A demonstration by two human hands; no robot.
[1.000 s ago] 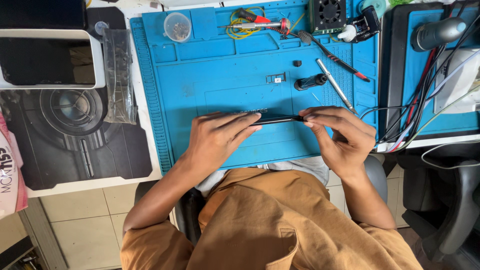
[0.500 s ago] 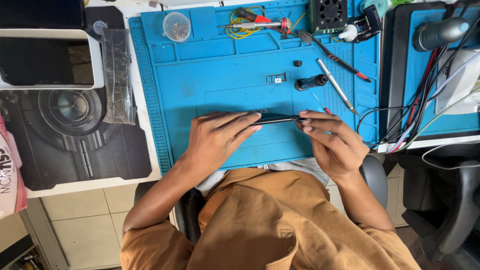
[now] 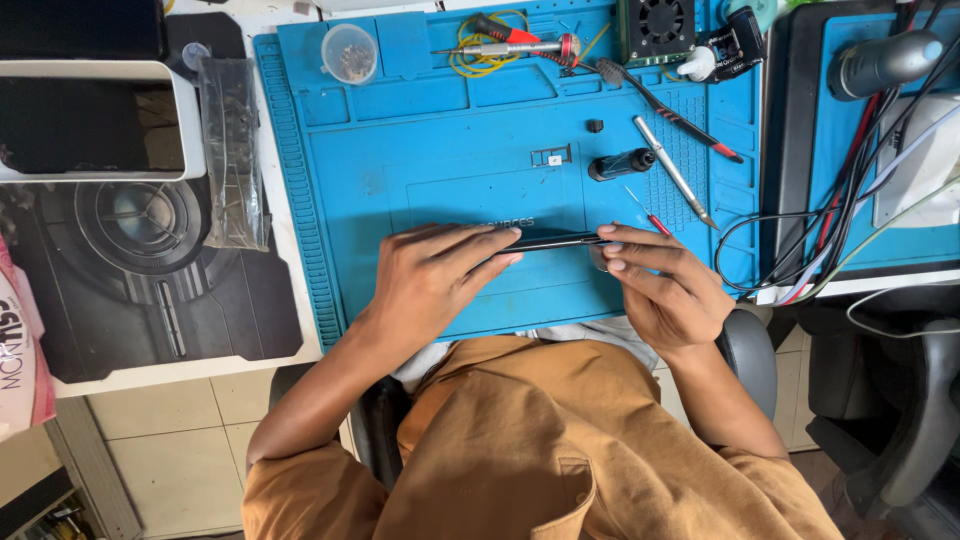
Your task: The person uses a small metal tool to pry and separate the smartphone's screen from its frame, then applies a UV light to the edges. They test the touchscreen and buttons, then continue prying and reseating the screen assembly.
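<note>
A thin dark phone (image 3: 553, 242) stands on edge over the blue work mat (image 3: 440, 150), seen edge-on. My left hand (image 3: 432, 275) grips its left part, fingers laid along the top edge. From the right, my right hand (image 3: 665, 285) pinches the other end with fingertips. Both hands hold the phone just above the mat's near half.
On the mat lie a small round clear dish (image 3: 350, 53), a red-handled tool on yellow wire (image 3: 505, 38), tweezers (image 3: 672, 170), a brush (image 3: 665, 108) and a black cylinder (image 3: 620, 164). A white tray (image 3: 95, 120) sits left. Cables (image 3: 800, 250) trail right.
My right hand has drawn in slightly toward the phone's right end. The left hand and the phone stay in place.
</note>
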